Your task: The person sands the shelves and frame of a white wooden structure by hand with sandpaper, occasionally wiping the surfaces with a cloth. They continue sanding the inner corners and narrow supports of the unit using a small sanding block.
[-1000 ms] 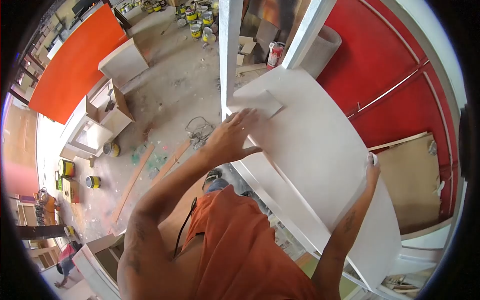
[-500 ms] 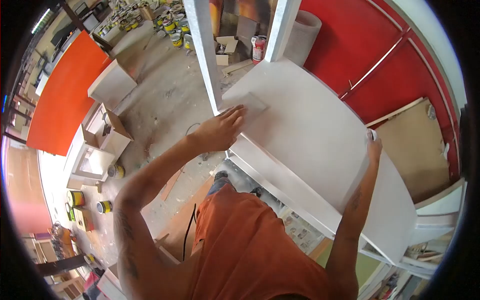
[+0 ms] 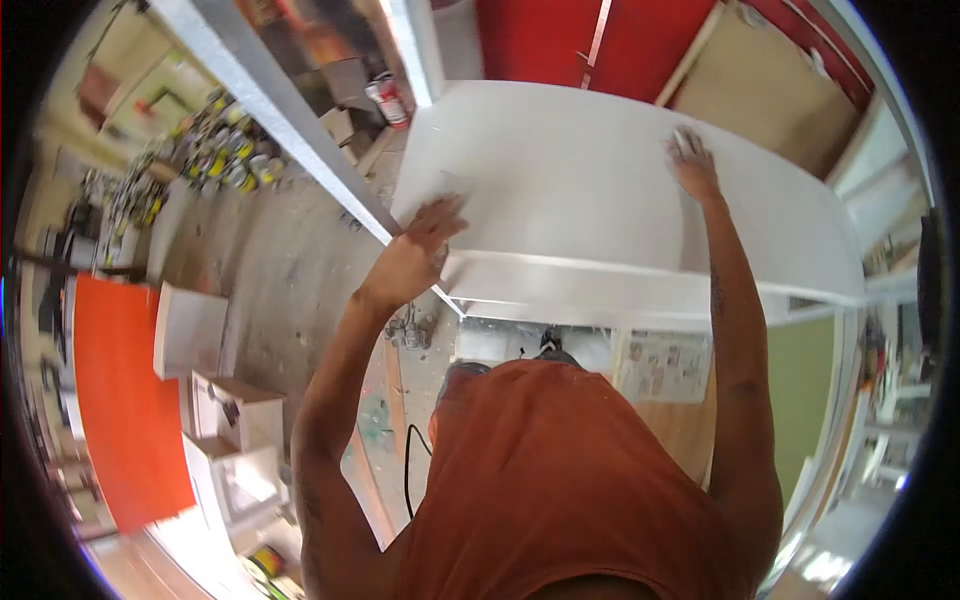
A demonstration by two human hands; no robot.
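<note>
A broad white tabletop [image 3: 560, 170] with a curved far edge spreads out in front of me. At its left end, beside a metal post [image 3: 300, 130], is my left hand [image 3: 425, 238], slightly blurred, with its fingers stretched out flat. A thin greyish patch [image 3: 455, 185], like a sheet, shows just past those fingertips. Toward the far right edge, my right hand [image 3: 693, 165] is on the top, fingers bent over a small whitish pad [image 3: 684, 136]. That pad is mostly covered by the fingers.
A second upright post [image 3: 412, 50] stands at the far left corner. Behind are a red panel [image 3: 540, 50], a brown board [image 3: 770, 85] and a red canister [image 3: 388, 100]. On the left floor are an orange panel [image 3: 130, 400], white cabinets [image 3: 235, 460] and many paint cans [image 3: 235, 160].
My view has swung to the right. My right hand has moved from the tabletop's far edge in onto its surface; my left hand stays near the left end, now closer to the post.
</note>
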